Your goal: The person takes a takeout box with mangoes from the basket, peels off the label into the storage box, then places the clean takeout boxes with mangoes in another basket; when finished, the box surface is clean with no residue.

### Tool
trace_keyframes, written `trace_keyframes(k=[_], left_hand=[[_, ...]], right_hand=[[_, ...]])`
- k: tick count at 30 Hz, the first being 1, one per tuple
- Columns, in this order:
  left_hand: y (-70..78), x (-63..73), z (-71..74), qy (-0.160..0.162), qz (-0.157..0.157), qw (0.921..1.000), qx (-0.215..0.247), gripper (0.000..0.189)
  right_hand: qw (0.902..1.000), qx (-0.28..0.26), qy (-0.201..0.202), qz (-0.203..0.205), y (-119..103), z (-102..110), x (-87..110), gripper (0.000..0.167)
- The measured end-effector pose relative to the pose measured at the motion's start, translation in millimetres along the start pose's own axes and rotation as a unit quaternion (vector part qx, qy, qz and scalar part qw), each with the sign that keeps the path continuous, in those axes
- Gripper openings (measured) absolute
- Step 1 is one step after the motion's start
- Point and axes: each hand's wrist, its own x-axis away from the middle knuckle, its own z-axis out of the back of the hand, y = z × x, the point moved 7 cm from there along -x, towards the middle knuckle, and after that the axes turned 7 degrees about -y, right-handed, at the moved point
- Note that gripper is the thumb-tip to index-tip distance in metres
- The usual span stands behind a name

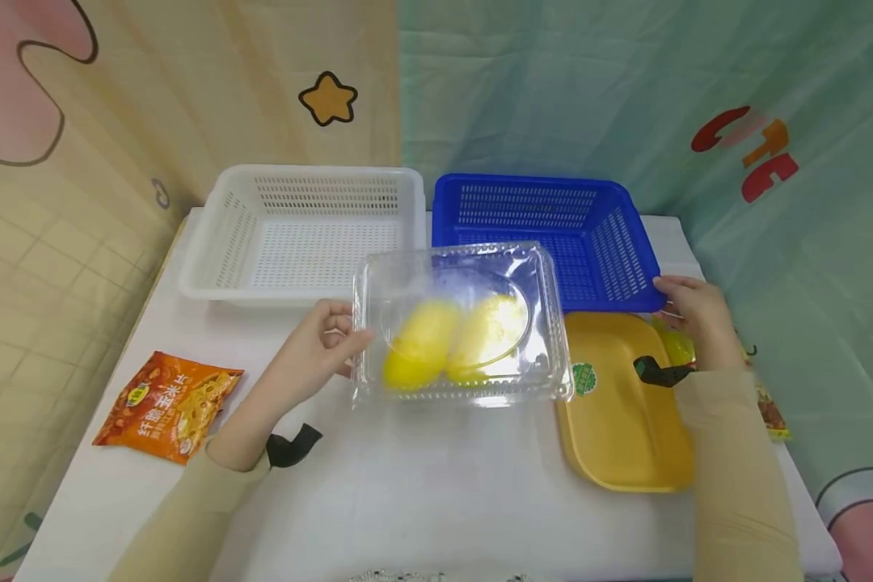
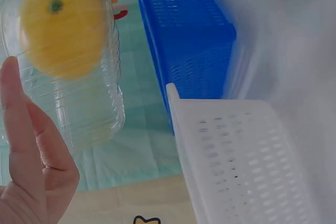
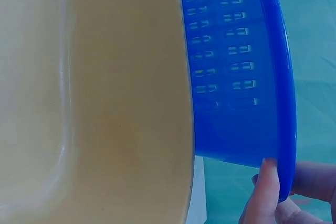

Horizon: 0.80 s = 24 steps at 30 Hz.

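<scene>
My left hand (image 1: 309, 352) holds a clear plastic clamshell box (image 1: 546, 364) by its left side, raised in front of the baskets. Two yellow fruits (image 1: 422, 343) show through the lid; in the left wrist view one fruit (image 2: 65, 24) has a green spot on it. The thumb and fingers of my right hand (image 1: 698, 315) pinch the near right corner of a blue plastic basket (image 1: 538, 184), with its rim (image 3: 286, 87) between them in the right wrist view. The box overlaps the front of this basket in the head view.
A white basket (image 1: 313, 172) stands left of the blue one. A yellow tray (image 1: 618, 428) with a green sticker lies below the blue basket, and an orange snack bag (image 1: 167, 408) lies at the left. More packets (image 1: 771, 416) are partly hidden behind my right arm. Curtains hang behind the table.
</scene>
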Motion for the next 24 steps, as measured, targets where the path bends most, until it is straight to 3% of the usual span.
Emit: trace_keyframes(k=[3,8,15,19,24], left_hand=[[22.2,-25.9,7.5,0.009,-0.012,0.9999,0.001,0.062],[52.1,-78.4,11.8,0.020,-0.006,0.9997,0.015,0.068],[62.3,-151.9,-13.9,-0.018,0.044,0.9981,0.039,0.070],[61.3,-176.3,-31.1,-0.036,0.066,0.9968,0.029,0.055],[61.8,-192.6,-48.1,-0.059,0.084,0.9932,-0.054,0.056]], right_hand=[[1.0000,-0.007,0.001,-0.003,2,0,1.0,0.071],[1.0000,-0.005,0.000,-0.007,4,-3,1.8,0.071],[1.0000,-0.010,-0.002,0.002,4,-7,0.4,0.073],[1.0000,-0.006,-0.003,0.005,4,-7,-1.1,0.073],[1.0000,0.004,0.001,0.001,7,-3,-1.5,0.074]])
